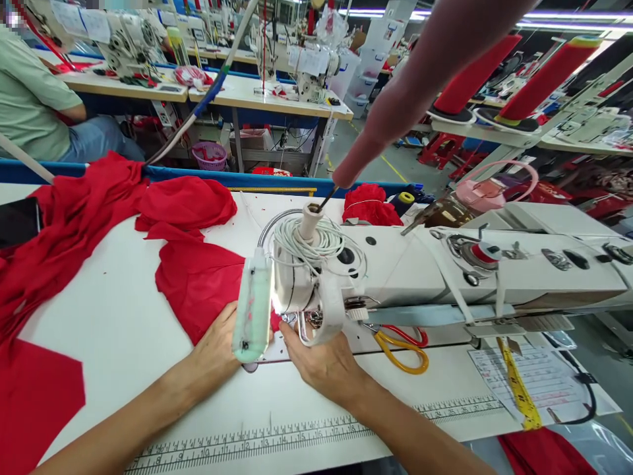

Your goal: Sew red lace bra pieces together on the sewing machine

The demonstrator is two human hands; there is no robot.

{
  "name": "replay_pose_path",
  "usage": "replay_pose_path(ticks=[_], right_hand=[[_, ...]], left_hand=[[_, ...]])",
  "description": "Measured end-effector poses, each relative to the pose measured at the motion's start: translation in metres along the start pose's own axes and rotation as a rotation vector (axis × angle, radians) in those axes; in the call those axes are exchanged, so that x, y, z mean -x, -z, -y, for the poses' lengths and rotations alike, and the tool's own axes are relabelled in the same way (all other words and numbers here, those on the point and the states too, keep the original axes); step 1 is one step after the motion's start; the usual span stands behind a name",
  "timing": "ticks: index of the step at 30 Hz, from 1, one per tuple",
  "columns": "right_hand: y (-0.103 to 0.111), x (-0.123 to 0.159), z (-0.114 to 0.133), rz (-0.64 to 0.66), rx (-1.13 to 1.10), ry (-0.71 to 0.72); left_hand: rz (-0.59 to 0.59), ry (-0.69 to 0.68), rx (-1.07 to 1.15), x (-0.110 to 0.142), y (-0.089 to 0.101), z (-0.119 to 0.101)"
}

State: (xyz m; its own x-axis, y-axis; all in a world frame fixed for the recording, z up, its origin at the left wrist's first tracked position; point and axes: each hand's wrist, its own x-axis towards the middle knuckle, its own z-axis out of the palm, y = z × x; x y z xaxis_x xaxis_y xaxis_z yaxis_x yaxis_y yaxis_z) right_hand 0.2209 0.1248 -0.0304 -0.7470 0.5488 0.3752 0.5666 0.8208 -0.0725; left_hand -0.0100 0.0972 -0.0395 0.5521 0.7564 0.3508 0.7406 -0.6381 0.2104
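Observation:
A white sewing machine [395, 264] lies across the table, its needle end between my hands. My left hand [217, 343] rests at the near edge of a piece of red fabric [202, 284]. Most of its fingers are hidden behind a pale green translucent plate [253, 310], so I cannot tell their grip. My right hand [321, 363] is under the machine head, finger and thumb closed at a small bit of the red fabric beside the presser area. A white curved guard [332, 313] hides part of the right fingers.
Scissors with orange and red handles [403, 349] lie right of my right hand. A printed ruler [267, 439] runs along the front edge. More red cloth [44, 402] covers the left side. Paper [529, 382] and a yellow tape measure [518, 386] are at right. A person [44, 99] sits behind.

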Motion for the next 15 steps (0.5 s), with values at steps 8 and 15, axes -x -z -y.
replay_pose_path(ticks=[8, 15], right_hand=[[0.0029, 0.0017, 0.0006, 0.103, 0.158, -0.024], [0.0027, 0.0020, 0.0018, 0.086, 0.186, -0.037]], left_hand=[[0.035, 0.142, 0.223, -0.0061, -0.0016, -0.0024], [0.075, 0.117, 0.277, -0.0070, 0.0002, 0.0025]])
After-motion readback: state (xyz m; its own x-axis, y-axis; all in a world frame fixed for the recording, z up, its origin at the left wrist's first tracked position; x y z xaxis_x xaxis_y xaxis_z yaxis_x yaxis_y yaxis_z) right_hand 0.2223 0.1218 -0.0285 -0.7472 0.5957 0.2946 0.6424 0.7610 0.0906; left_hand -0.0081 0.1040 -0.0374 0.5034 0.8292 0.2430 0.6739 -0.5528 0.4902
